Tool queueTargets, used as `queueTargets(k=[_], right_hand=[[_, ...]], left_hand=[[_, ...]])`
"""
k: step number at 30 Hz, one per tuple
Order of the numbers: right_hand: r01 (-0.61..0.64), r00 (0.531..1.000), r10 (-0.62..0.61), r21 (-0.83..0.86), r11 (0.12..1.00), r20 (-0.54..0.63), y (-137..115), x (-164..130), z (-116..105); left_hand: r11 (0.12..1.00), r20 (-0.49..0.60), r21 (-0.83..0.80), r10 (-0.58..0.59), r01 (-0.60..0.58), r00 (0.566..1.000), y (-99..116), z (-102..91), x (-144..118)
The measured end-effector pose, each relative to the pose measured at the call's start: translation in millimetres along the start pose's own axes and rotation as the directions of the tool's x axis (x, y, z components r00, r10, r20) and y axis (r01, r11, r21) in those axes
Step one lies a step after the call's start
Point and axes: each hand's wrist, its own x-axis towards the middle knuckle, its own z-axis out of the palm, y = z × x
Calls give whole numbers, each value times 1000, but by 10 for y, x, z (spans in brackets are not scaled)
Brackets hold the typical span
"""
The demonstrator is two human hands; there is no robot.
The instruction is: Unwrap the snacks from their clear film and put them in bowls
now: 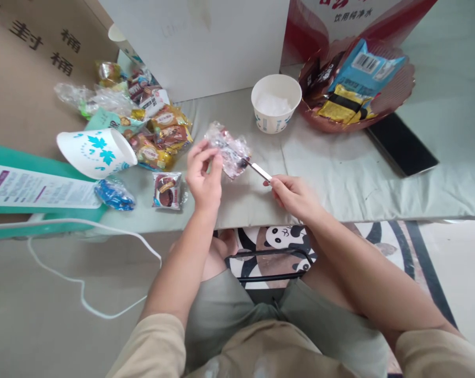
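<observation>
The left hand (204, 181) pinches a small clear plastic sweet wrapper (227, 148) between thumb and forefingers, holding it up just above the bench (339, 173). The right hand (294, 195) is clenched around the handle end of a slim metal tool (256, 169), seemingly a small blade or pair of scissors, whose tip meets the wrapper's lower right edge.

The wrapper looks very light, thin and crinkly, so it will likely buckle and slide rather than resist the tool. A grip close to the edge being worked, as the left fingers have now, would keep the film taut; holding the loose middle would let it fold away. The film is probably slippery, and whatever is inside looks small and dark.

Much is hard to make out. The tool's working end is hidden where it touches the plastic, so I cannot tell whether it is a blade or two jaws, nor whether it has pierced the film. The wrapper's contents are blurred by reflections.

To the left lie a tipped paper cup (97, 152), a heap of wrapped snacks (158, 137) and a single chocolate-snack packet (167, 190). An upright paper cup (275, 105) stands behind, beside a red foil dish (394, 100) of packets; a dark phone (402, 144) lies to the right.
</observation>
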Motion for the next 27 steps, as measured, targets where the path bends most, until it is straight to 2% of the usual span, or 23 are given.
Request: queueTargets(k=[2, 4, 6, 8, 9, 11, 14, 16, 18, 19, 20, 22, 24, 27], right_hand=[[31, 999, -32, -28, 999, -34, 48, 12, -55], [99, 981, -115, -106, 989, -154, 125, 47, -137], [160, 920, -242, -268, 950, -308, 219, 103, -240], [148, 848, -347, -450, 881, -400, 315, 168, -354], [115, 830, -369, -519, 847, -418, 360, 198, -410], [34, 826, -358, -595, 803, -435, 434, 239, -514], [-82, 830, -298, -633, 770, -471, 500, 250, -628], [-154, 784, -307, -648, 746, -540, 510, 237, -663], [-154, 725, -368, -658, 737, -582, 493, 229, -649], [-102, 719, -401, -657, 747, -568, 476, 232, -619], [-14, 735, -430, -646, 763, -524, 455, 239, -573], [214, 795, -481, -571, 793, -371, 404, 261, -440], [387, 818, -529, -464, 797, -225, 349, 285, -286], [477, 811, -567, -397, 784, -147, 278, 300, -124]], left_hand=[[993, -19, 1, -119, 119, 993, -119, 13, 11], [982, 27, 28, -188, 187, 982, -183, 34, -5], [986, 108, 60, -159, 154, 981, -146, 55, -55], [993, 200, 93, -84, 67, 976, -20, 60, -123], [993, 241, 110, -60, 35, 969, 55, 52, -153], [989, 286, 146, -41, -1, 957, 171, 7, -177], [980, 218, 197, -14, -29, 976, 138, -111, -98], [975, 133, 222, -35, 5, 990, -11, -184, 2], [968, 117, 237, -107, 77, 987, -175, -217, 90], [965, 152, 235, -153, 115, 976, -236, -214, 119], [963, 209, 227, -193, 145, 959, -272, -198, 135], [967, 343, 189, -228, 171, 911, -264, -139, 133], [979, 456, 134, -197, 151, 868, -171, -74, 102], [995, 562, 63, -101, 79, 821, -6, -23, 61]])
